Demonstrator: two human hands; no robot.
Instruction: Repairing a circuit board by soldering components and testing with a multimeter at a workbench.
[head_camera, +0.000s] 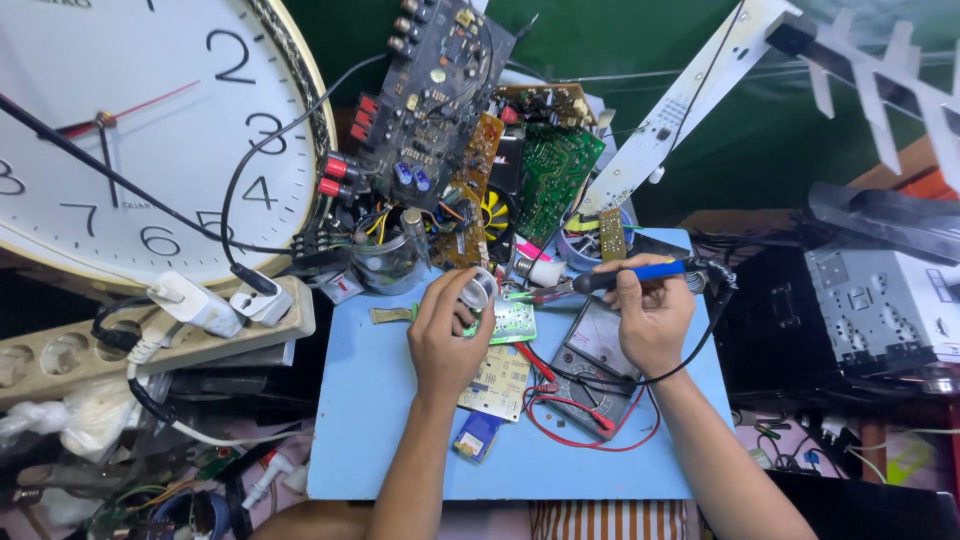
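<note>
clock: big round wall clock (120, 140), white face, gilt beaded rim, fills upper left of the frame; a black cable crosses it.
work surface: light-blue flat board (370, 420), matte, rectangular, centre to lower centre; everything in hand sits on it.
board stack: dark circuit board (430, 100) with red terminals and blue capacitors, leaning at top centre; green circuit board (555, 175) just right of it.
strip: long white perforated strip (690, 95), running diagonally across the upper right.
chassis: grey metal box (880, 305) with stamped holes, right edge.
power strip: cream plastic power strip (150, 340), left of centre, two white plugs in it.
meter: analogue multimeter (600, 365), dark case, pale dial, centre right on the blue board; red and black leads loop below it.
right hand: right hand (655, 320) closed round the soldering iron (640, 272), blue grip, black cord off to the right, tip pointing left toward the small board. Hand rests over the meter.
left hand: left hand (445, 335) closed on a solder spool (480, 290), small round, shiny silver, held just left of the iron tip.
small board: small green circuit board (512, 320), flat on the blue board, between the two hands, partly under the left fingers.
spare board: tan perforated board (500, 380), below the green one, touching the left wrist area.
hands: apart, each clamped on its own tool.
</note>
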